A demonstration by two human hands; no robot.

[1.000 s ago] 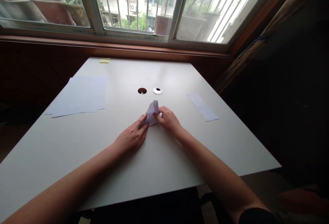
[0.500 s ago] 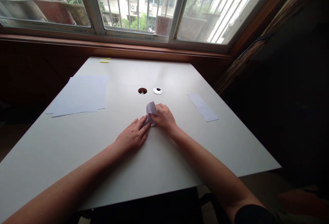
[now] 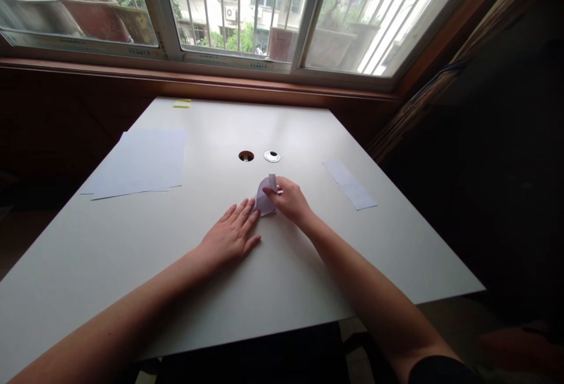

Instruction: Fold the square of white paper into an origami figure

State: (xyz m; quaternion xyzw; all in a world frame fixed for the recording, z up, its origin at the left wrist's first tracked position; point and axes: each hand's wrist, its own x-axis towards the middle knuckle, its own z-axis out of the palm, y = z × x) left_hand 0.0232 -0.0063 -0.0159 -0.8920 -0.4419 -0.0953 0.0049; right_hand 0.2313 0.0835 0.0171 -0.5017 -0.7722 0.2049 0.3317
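Observation:
A small folded piece of pale paper lies near the middle of the white table. My right hand pinches its upper flap and lifts it off the surface. My left hand lies flat on the table with fingers stretched out, its fingertips pressing the paper's left lower edge.
A stack of white sheets lies at the left of the table. A narrow paper strip lies at the right. A cable hole and its round cap sit behind the paper. A yellow sticky pad rests by the far edge under the window.
My right hand has shifted from pressing on the paper to pinching and raising its flap. My left hand slid slightly back and its fingers spread flatter.

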